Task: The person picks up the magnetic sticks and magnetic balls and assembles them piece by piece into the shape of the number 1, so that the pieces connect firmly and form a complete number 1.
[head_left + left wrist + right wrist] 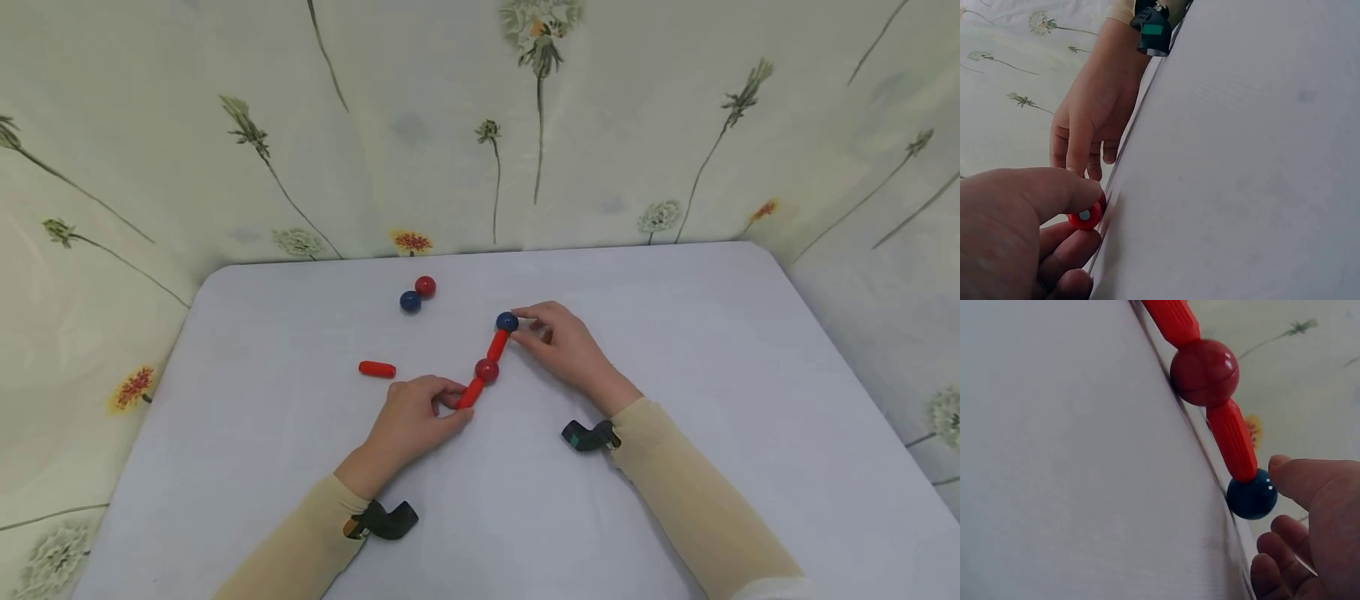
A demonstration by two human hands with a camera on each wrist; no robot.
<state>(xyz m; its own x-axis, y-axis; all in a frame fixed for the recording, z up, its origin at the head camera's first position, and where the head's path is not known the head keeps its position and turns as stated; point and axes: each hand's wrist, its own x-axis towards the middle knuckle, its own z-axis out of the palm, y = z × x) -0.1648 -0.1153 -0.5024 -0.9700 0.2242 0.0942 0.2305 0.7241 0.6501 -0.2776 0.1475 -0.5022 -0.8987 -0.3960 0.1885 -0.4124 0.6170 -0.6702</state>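
No readable text, no labels, no numbers

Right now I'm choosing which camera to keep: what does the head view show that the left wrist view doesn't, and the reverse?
Head view only: the loose red rod, loose blue ball and loose red ball.
Left wrist view only: the pale end face of the held rod.
Both: the held rod, left hand and right hand.

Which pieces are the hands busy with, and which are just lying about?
In use:
near red rod, in the left hand
far red rod
joined red ball
end blue ball, by the right hand

Lying about, perhaps spares:
loose red rod
loose red ball
loose blue ball
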